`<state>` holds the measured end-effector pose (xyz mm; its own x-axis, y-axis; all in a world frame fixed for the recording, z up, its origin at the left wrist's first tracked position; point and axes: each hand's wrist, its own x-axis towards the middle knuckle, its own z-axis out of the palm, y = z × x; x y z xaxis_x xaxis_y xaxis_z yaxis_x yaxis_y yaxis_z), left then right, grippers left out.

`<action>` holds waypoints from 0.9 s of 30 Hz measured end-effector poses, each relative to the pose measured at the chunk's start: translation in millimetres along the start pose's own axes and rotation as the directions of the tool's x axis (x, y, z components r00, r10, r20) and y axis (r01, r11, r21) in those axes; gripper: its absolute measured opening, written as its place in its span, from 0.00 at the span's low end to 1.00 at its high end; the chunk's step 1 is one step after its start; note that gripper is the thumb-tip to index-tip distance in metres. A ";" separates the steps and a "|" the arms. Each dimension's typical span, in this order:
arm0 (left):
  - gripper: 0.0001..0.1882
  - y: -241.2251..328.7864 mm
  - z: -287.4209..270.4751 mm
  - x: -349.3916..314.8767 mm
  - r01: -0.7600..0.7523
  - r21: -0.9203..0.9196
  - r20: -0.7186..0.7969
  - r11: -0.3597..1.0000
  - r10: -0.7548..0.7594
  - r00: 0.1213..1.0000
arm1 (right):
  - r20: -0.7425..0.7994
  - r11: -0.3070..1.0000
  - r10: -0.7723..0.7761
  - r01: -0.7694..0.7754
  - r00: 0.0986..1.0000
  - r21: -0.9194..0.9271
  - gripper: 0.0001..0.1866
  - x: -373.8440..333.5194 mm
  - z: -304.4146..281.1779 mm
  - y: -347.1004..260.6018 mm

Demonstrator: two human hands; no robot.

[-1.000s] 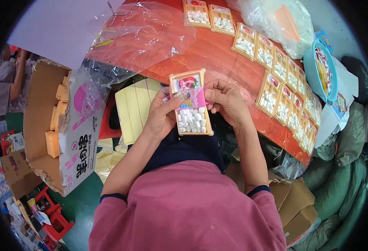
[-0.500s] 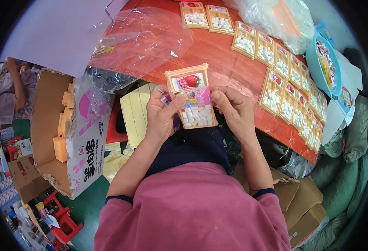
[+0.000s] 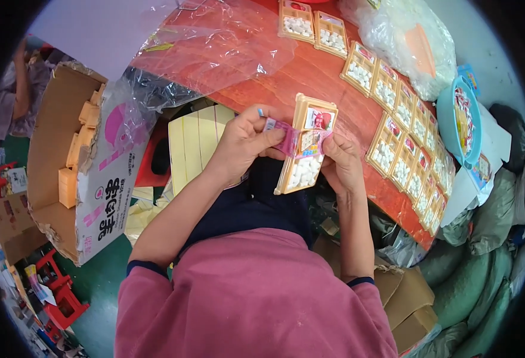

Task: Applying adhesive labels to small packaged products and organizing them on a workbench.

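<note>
Red table (image 3: 322, 74), plastic film (image 3: 221, 45), rowed trays (image 3: 385, 92); left hand (image 3: 244, 143) tight on pink band (image 3: 286, 138), right hand (image 3: 344, 162) on tilted tray (image 3: 304, 173).

Your left hand (image 3: 243, 146) is now off the front of the tray (image 3: 285, 173), holds the pink strip (image 3: 282, 136) out leftward, the tray leans right instead of left, its left wall showing.

Right hand (image 3: 343, 160) perhaps partly behind tray (image 3: 287, 172)
</note>
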<state>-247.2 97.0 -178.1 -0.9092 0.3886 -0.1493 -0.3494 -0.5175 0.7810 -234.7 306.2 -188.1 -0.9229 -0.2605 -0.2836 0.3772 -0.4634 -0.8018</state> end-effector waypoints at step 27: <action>0.36 -21.0 24.6 13.8 -0.287 0.637 -0.023 0.715 0.391 0.920 | 0.039 0.938 0.058 -0.068 0.998 0.339 0.16 12.3 -3.4 26.9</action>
<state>-246.9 132.1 -181.6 -0.9785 0.1378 0.1536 0.1556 0.0037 0.9878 -236.2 293.4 -215.0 -0.8957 -0.3199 -0.3089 0.4429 -0.7042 -0.5549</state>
